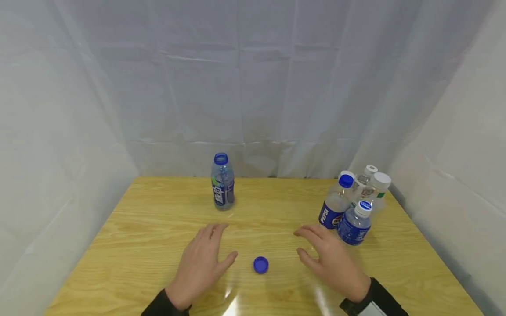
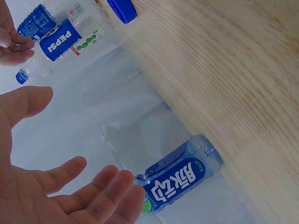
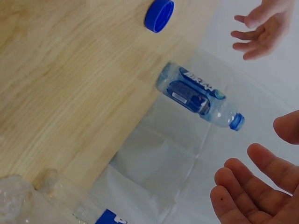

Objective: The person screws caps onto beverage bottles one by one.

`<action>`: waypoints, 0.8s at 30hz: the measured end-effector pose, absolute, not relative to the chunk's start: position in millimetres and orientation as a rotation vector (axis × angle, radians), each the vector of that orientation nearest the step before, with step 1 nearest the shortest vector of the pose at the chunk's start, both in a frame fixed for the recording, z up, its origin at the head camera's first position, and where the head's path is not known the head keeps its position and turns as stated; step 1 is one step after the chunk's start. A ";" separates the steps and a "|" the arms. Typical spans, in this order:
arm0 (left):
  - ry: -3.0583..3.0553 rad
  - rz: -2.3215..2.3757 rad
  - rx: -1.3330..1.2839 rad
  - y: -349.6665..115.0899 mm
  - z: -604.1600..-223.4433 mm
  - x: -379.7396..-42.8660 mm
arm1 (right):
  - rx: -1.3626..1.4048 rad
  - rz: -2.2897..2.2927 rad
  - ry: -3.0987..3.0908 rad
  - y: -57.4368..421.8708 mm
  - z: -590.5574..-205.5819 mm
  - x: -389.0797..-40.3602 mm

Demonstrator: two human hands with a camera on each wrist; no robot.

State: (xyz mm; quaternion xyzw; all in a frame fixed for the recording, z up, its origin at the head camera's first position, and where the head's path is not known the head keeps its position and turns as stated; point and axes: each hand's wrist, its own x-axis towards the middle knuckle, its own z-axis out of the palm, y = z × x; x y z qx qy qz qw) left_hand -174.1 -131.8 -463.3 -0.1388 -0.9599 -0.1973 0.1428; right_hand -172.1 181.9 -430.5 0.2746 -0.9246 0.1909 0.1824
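Observation:
A blue bottle cap (image 1: 261,265) lies on the wooden table between the two hands, its hollow side up. My left hand (image 1: 200,262) hovers to its left, fingers relaxed and thumb spread, holding nothing. To its right, my right hand (image 1: 333,262) also holds nothing, with its fingers loosely bent and the thumb apart. Farther back stands a clear plastic bottle (image 1: 223,186) with a blue label and a blue band at its mouth. The left wrist view shows the same bottle (image 2: 180,177) beyond the left fingertips (image 2: 133,193).
Several bottles stand in a cluster at the right, just beyond my right hand. Among them are a Pepsi bottle (image 1: 335,204) with a blue cap and a blue-labelled bottle (image 1: 354,226) with a white cap. Pale sheeting (image 1: 261,87) hangs behind the table and along both sides.

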 end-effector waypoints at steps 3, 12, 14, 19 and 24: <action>-2.774 -0.569 -0.379 -133.2 -463.2 -179.7 | 0.772 0.536 -2.649 177.2 -434.1 -171.1; -2.735 -0.559 -0.361 -137.5 -466.0 -194.6 | 0.761 0.635 -2.791 168.4 -443.7 -169.0; -2.734 -0.558 -0.350 -138.7 -466.3 -198.3 | 0.774 0.649 -2.798 167.5 -446.5 -169.3; -2.725 -0.556 -0.336 -141.5 -466.1 -207.7 | 0.795 0.648 -2.821 164.5 -452.3 -170.3; -2.735 -0.593 -0.308 -142.7 -466.0 -218.2 | 0.824 0.676 -2.889 161.7 -455.9 -171.2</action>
